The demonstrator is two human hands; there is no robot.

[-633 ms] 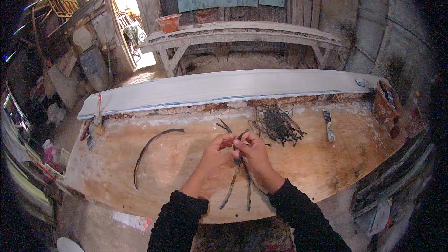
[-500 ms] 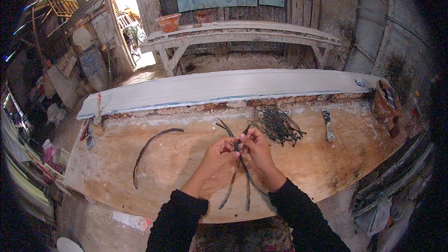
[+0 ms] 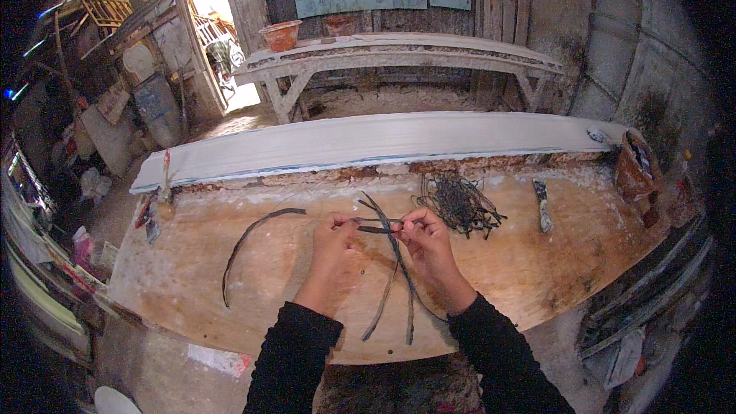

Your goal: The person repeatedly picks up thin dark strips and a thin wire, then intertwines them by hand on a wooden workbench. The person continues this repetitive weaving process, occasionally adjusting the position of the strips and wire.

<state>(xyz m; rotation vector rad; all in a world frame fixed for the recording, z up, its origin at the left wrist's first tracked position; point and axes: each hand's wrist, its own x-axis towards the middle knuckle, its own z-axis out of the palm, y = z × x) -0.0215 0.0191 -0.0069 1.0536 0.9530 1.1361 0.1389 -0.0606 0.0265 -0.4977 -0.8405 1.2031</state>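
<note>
Above the wooden board [image 3: 176, 268] my left hand [image 3: 334, 244] and my right hand [image 3: 426, 239] each pinch a dark, thin strip [image 3: 374, 229], drawn out level between them. It looks like rubber or cord; I cannot tell which. Beneath it, several longer dark strips [image 3: 408, 291] lie crossed on the board, running from beyond my hands towards the near edge. A single curved strip [image 3: 244, 244] lies apart, left of my left hand. Just past my right hand is a tangled heap of dark strips [image 3: 460, 205].
A long white slab [image 3: 368, 142] runs along the board's far side. At right lie a smeared putty knife or brush [image 3: 543, 207] and a brown container [image 3: 636, 165]. A brush-like tool [image 3: 165, 188] stands at left. Behind is a bench [image 3: 399, 50] with a clay-coloured pot [image 3: 281, 34].
My hands were close together over the crossing strips. They have moved apart sideways, and a short dark strip now spans the gap between them.
</note>
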